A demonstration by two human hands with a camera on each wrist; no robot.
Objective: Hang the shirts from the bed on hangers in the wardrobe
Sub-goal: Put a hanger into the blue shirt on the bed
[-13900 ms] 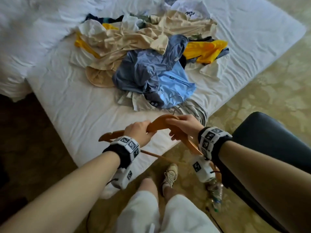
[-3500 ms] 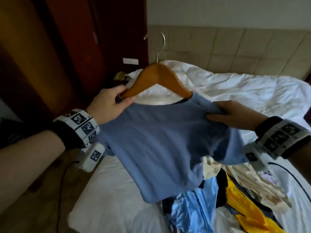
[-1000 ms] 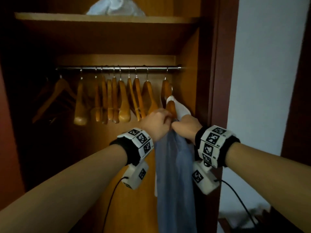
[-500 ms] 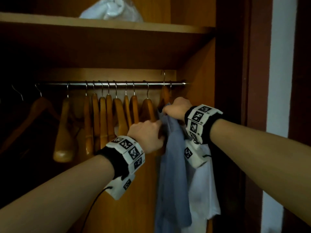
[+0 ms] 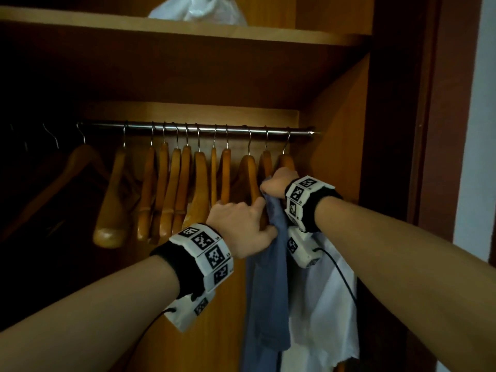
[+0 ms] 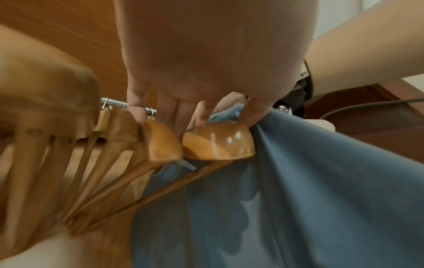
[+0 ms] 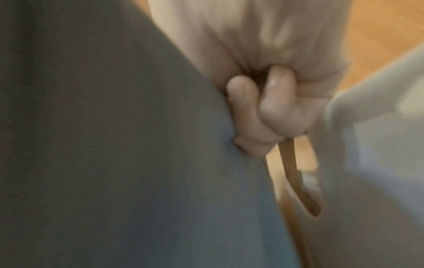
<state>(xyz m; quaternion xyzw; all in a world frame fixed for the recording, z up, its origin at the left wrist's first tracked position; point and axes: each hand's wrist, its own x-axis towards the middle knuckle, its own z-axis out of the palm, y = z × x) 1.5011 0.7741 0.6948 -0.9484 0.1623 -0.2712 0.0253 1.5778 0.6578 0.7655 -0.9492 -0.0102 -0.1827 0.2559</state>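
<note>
A blue shirt [image 5: 265, 291] hangs on a wooden hanger [image 6: 218, 145] near the right end of the wardrobe rail [image 5: 204, 128]. My right hand [image 5: 277, 181] grips the top of that hanger just under the rail. In the right wrist view its fingers [image 7: 263, 108] curl round the wood [image 7: 291, 168], with blue cloth [image 7: 114, 145] to the left. My left hand [image 5: 241, 226] holds the hanger's near shoulder, the thumb pressing the blue cloth [image 6: 321, 181]. A white shirt [image 5: 327, 304] hangs just right of the blue one.
Several empty wooden hangers [image 5: 171, 194] crowd the rail left of my hands. A shelf [image 5: 188, 30] above carries a white bundle [image 5: 196, 9]. The wardrobe's side wall [image 5: 341, 130] stands close on the right, beside the white shirt.
Both hands and the blue shirt have risen since a second ago. The hook, held above the rail half a second ago, has come down to rail level.
</note>
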